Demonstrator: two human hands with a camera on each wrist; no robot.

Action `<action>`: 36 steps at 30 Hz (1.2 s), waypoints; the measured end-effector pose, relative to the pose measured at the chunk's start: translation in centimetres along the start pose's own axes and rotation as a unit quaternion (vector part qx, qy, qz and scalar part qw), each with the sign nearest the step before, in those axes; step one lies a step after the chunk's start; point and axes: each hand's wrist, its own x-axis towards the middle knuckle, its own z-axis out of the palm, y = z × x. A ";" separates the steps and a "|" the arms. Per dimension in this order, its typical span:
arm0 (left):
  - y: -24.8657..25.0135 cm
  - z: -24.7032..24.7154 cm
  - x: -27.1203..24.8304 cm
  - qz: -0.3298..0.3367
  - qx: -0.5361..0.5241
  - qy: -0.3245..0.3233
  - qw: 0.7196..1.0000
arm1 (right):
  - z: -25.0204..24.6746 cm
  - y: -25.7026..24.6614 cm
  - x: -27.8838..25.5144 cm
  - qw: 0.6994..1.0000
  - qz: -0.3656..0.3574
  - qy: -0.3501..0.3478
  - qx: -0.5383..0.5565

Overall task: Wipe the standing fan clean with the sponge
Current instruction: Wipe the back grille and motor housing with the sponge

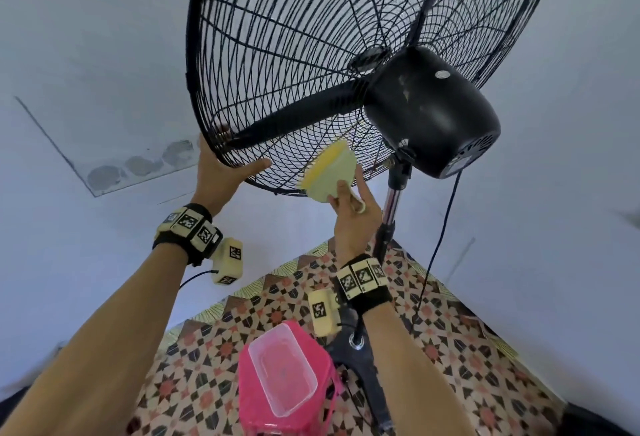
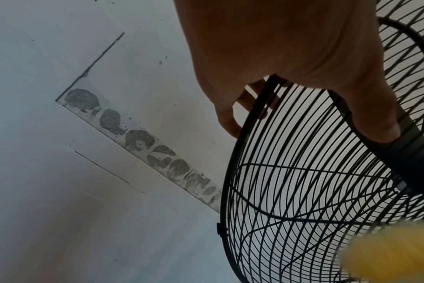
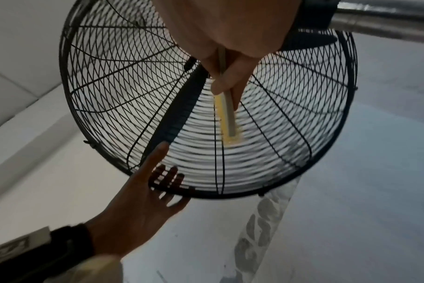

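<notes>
A black standing fan fills the head view, its wire cage (image 1: 294, 54) tilted and its motor housing (image 1: 433, 106) at the right. My left hand (image 1: 221, 176) grips the cage's lower left rim, fingers curled round the front and thumb lying along the back wires. My right hand (image 1: 349, 207) pinches a yellow and pale green sponge (image 1: 330, 172) against the rear grille just below the motor. The left wrist view shows my left hand (image 2: 291, 57) on the rim (image 2: 232, 172) and the blurred sponge (image 2: 395, 254). In the right wrist view the sponge (image 3: 226, 118) lies edge-on against the cage (image 3: 109, 76).
The fan's chrome pole (image 1: 393, 200) drops to a dark base (image 1: 360, 359) on a patterned tile floor (image 1: 450, 331). A clear plastic tub (image 1: 284, 376) sits on a pink stool beside the base. A black cord (image 1: 440, 227) hangs from the motor. White walls stand close behind.
</notes>
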 end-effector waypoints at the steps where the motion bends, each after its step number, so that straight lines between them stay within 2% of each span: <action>1: 0.0 0.1 0.0 0.000 -0.001 -0.003 1.000 | 0.0 -0.3 0.6 1.000 -0.003 0.019 0.016; 4: -0.1 0.4 0.2 0.001 -0.007 -0.008 1.000 | 0.9 -0.2 1.3 0.997 -0.006 0.049 0.060; 9: -0.9 0.0 0.4 -0.009 0.004 -0.005 1.000 | 0.0 2.6 -1.8 0.999 0.002 -0.037 -0.034; 14: -0.8 0.3 0.1 0.003 -0.002 -0.008 1.000 | 0.6 0.9 0.0 0.998 -0.023 0.045 0.031; 20: -1.3 0.0 0.0 0.003 0.000 -0.008 1.000 | 0.4 4.1 -3.5 1.000 0.003 -0.011 -0.026; 25: -1.1 0.3 0.2 0.009 0.007 -0.011 1.000 | 1.0 1.1 -1.6 0.995 -0.070 0.063 0.015; 27: -1.1 0.4 0.4 0.012 0.012 -0.009 1.000 | 1.9 1.7 -1.9 0.995 -0.073 0.065 0.011; 32: -1.6 0.0 0.3 0.008 0.009 -0.005 1.000 | 1.1 5.1 -5.1 0.998 -0.038 -0.007 -0.049; 36: -1.2 0.4 -0.1 0.009 -0.005 -0.012 1.000 | 0.6 3.7 -3.6 0.997 -0.056 0.061 0.001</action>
